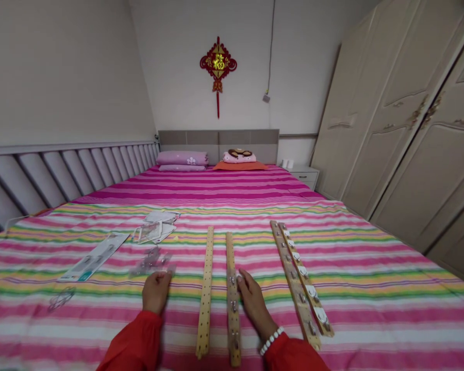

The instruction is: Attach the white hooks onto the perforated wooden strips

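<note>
My left hand [155,292] is closed in a pinch at the near corner of a clear plastic bag [137,270]. Small metal hooks [152,256] lie in or on that bag. My right hand [253,299] is beside a narrow wooden strip [230,252], its thumb and fingers drawn together at the strip's right edge. A tiny whitish bit shows at those fingertips, too small to name. Several clear-backed metal hooks [234,306] sit along the strip's nearer part. Left of it lies a bare wooden strip [205,288] with rows of small holes.
To the right lie two strips, one with clear-backed hooks [293,275] and one with white-backed hooks [312,292]. At left are a hook package [95,257], a wire loop [62,298] and white cards [160,217]. Everything rests on a striped bedsheet [112,330]; a rail [69,170] borders the bed.
</note>
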Available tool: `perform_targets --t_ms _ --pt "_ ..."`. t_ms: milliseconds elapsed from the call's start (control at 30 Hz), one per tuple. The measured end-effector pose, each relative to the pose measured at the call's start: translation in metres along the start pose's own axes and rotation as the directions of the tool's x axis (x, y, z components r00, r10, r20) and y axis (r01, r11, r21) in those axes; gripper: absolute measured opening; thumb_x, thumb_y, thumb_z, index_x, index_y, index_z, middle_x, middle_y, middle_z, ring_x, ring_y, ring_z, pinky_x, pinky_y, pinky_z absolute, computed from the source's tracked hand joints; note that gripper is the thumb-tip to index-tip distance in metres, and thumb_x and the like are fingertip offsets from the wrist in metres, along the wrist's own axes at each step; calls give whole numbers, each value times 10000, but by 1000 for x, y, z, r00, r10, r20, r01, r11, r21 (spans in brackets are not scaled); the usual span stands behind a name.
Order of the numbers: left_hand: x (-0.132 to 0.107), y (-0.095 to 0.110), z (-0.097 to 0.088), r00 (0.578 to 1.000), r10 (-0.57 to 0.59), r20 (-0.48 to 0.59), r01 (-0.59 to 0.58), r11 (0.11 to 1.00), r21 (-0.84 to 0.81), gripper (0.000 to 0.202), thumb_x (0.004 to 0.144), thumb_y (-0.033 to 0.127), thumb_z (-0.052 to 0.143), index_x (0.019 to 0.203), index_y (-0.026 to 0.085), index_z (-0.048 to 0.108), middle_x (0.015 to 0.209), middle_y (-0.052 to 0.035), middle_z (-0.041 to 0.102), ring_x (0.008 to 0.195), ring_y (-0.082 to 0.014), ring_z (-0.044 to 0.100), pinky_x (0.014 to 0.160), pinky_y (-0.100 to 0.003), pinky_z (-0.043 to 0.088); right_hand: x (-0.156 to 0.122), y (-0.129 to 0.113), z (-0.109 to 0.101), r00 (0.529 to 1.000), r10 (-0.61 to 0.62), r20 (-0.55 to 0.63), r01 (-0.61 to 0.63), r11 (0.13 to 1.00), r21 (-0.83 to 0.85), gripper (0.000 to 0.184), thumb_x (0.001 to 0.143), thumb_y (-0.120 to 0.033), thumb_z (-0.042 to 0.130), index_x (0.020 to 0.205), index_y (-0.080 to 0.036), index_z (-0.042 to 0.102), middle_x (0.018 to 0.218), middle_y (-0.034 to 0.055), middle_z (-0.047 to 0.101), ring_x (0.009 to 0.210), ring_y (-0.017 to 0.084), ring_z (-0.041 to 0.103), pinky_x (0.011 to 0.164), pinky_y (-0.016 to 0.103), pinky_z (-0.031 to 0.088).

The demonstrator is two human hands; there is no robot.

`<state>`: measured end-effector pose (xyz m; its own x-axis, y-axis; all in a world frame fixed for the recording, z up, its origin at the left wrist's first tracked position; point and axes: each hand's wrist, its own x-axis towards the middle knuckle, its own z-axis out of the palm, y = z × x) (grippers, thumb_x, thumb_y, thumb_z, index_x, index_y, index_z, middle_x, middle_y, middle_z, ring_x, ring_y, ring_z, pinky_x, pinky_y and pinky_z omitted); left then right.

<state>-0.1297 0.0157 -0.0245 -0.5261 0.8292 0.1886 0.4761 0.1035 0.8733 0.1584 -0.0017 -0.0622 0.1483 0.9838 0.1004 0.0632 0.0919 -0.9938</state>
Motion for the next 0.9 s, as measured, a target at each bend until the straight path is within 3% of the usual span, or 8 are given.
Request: perform_targets --t_ms 100,200,367,533,633,700,800,900 --pt "-22 7 0 996 -79 27 83 962 -259 423 511 566 681 624 162 635 572 -17 639 601 -192 577 617 -315 464 0 2 0 1000 -2 -5 2 1000 20 613 757 -597 572 1160 -142 650 1208 147 657 1128 281 589 991 400 435" --pt "-43 22 -1 979 -115 169 176 896 -408 451 462 530 757 686 150 661 650 -39 689 654 -195 623 655 -312 495 1 3 0 1000 5 -18 -4 999 42 587 744 -587 594 1122 -144 666 1174 140 673 1096 276 601 973 391 443" --pt "-67 55 1 935 -43 351 202 880 -430 399 479 448 781 738 165 674 708 -53 717 717 -213 659 720 -325 524 0 0 0 999 34 -17 -31 992 121 538 714 -574 632 1052 -158 684 870 75 721 767 219 644 682 316 516" --pt "-80 70 11 915 26 403 180 867 -465 431 485 387 775 834 171 642 858 -75 729 827 -236 681 751 -329 539 -1 -3 -1 999 50 10 -51 965 256 458 691 -535 674 913 -136 702 583 -18 589 481 116 476 476 241 396" --pt "-85 72 16 903 50 426 183 854 -487 434 498 352 773 862 168 623 843 -70 721 826 -223 679 751 -324 540 -4 -6 -2 998 59 6 -57 945 322 417 680 -517 695 860 -142 709 557 -29 568 467 105 449 466 232 373" --pt "-88 72 18 892 65 448 182 855 -486 430 507 324 773 876 167 616 789 -54 712 779 -204 673 731 -317 537 -8 -11 -3 999 39 -30 -27 944 329 391 671 -509 708 830 -152 717 602 0 620 536 136 516 517 250 420" --pt "-93 74 20 870 102 482 165 862 -479 430 537 299 764 916 162 614 763 -44 706 744 -187 663 723 -314 530 -16 -25 -1 997 -28 -66 46 953 301 345 671 -492 714 789 -168 728 733 59 698 703 204 607 646 305 488" --pt "-97 80 24 838 147 525 151 862 -483 418 585 293 740 957 157 605 782 -52 713 767 -184 664 756 -315 521 -24 -44 1 994 -104 -37 110 961 255 293 683 -450 713 793 -180 749 772 66 696 743 213 619 677 312 494"
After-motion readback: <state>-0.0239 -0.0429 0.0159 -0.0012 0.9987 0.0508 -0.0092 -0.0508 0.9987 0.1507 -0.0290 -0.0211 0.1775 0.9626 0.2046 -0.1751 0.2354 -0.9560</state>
